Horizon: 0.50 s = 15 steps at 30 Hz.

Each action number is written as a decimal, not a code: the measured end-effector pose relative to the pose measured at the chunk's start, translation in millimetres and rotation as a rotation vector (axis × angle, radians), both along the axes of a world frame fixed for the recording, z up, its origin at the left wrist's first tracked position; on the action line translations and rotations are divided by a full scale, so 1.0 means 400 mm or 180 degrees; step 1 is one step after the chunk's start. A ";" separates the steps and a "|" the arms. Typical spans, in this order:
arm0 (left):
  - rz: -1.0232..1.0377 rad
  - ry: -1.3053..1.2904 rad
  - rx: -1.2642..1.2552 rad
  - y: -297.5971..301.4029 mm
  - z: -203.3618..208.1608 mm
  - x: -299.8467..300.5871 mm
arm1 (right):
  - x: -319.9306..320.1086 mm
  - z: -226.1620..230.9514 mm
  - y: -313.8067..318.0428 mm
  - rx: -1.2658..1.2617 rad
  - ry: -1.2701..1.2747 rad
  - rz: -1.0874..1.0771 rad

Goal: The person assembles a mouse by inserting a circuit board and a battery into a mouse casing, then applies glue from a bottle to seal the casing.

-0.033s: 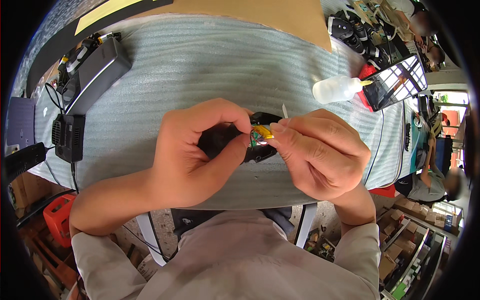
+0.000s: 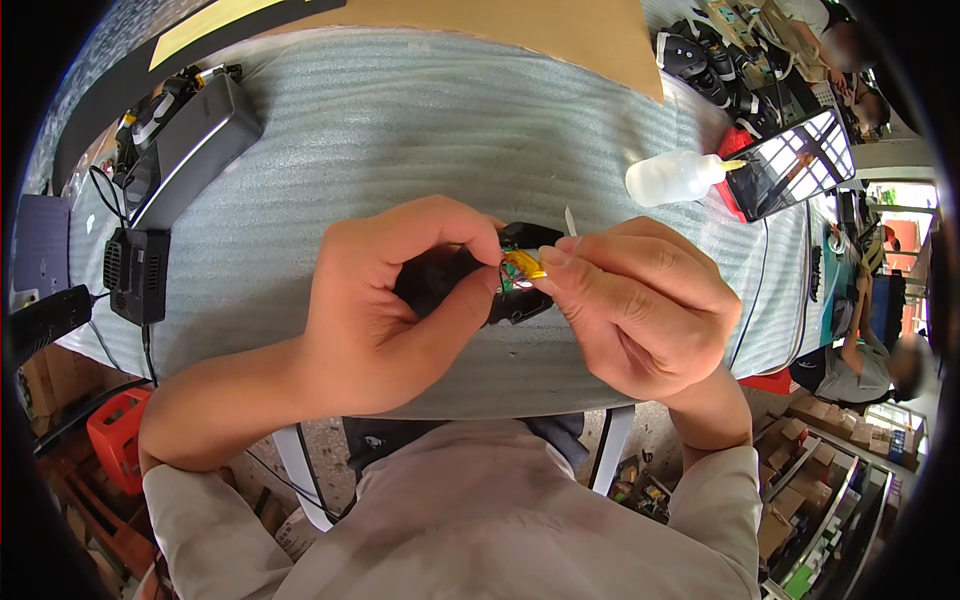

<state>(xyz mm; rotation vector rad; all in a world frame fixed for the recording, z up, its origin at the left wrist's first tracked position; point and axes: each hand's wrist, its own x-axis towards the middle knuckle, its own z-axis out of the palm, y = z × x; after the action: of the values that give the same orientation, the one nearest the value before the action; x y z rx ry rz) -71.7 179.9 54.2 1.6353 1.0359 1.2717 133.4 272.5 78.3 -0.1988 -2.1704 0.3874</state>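
An opened black plastic housing [image 2: 532, 236] lies on the table between my hands, partly hidden by them. Inside it shows a small green circuit board [image 2: 511, 272] with thin wires. My left hand [image 2: 385, 300] curves around the housing's left side, thumb and forefinger pinched at a thin dark wire [image 2: 503, 279] beside the board; what exactly lies between the fingertips is mostly covered. A small part wrapped in yellow tape [image 2: 526, 264] is pinched by its right end in my right hand [image 2: 650, 295]. From behind the right fingers sticks up a thin pale pointed piece [image 2: 570, 221].
Grey foam sheet [image 2: 430, 110] covers the table. To the right are a translucent squeeze bottle [image 2: 672, 179] and a tilted dark-framed screen [image 2: 795, 165]. A grey box-shaped device [image 2: 195, 150] and a black adapter [image 2: 138, 275] stand left. Other people work at far right.
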 end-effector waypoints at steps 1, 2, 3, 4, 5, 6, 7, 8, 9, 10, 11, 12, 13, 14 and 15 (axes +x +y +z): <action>0.0005 0.0009 -0.0006 -0.007 0.003 0.008 | -0.001 0.001 -0.001 0.0023 0.0000 0.0048; 0.0144 -0.0252 -0.0128 -0.011 0.000 0.022 | -0.003 -0.003 0.001 0.0045 -0.0014 0.0076; 0.0285 -0.0512 -0.0251 -0.012 -0.003 0.029 | -0.005 -0.007 0.003 0.0039 -0.0018 0.0062; 0.0274 -0.0514 -0.0258 -0.010 -0.006 0.023 | -0.008 -0.012 0.005 0.0065 0.0003 0.0070; 0.0190 -0.0341 -0.0190 -0.009 -0.004 0.017 | -0.008 -0.012 0.006 0.0096 0.0028 0.0080; 0.0108 -0.0168 -0.0122 -0.008 0.000 0.013 | -0.008 -0.012 0.006 0.0094 0.0029 0.0073; 0.0101 -0.0168 -0.0124 -0.007 0.005 0.013 | -0.008 -0.011 0.007 0.0152 0.0061 0.0114; 0.0087 -0.0113 -0.0231 -0.009 0.010 0.012 | -0.010 -0.012 0.006 0.0204 0.0096 0.0163; 0.0072 -0.0058 -0.0337 -0.010 0.013 0.011 | -0.011 -0.013 0.006 0.0197 0.0100 0.0163; 0.0072 -0.0055 -0.0343 -0.008 0.013 0.012 | -0.011 -0.013 0.006 0.0241 0.0103 0.0197; 0.0123 0.0190 -0.0067 -0.006 0.014 0.012 | -0.012 -0.013 0.005 0.0285 0.0106 0.0228; 0.0171 0.0434 0.0210 -0.005 0.014 0.012 | -0.009 -0.009 0.002 0.0278 0.0108 0.0224; 0.0167 0.0435 0.0204 -0.005 0.015 0.010 | -0.002 -0.002 -0.001 0.0237 -0.0042 0.0250; 0.0134 0.0293 0.0072 -0.005 0.018 0.009 | 0.003 0.002 -0.003 0.0200 -0.0192 0.0277; 0.0102 0.0151 -0.0060 -0.005 0.019 0.009 | 0.005 0.000 -0.003 0.0199 -0.0191 0.0272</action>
<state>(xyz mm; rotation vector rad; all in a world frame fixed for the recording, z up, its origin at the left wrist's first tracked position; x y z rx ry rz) -68.1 177.9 61.6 1.6477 1.1037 1.2459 135.3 271.3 78.3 -0.0839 -2.2520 0.3653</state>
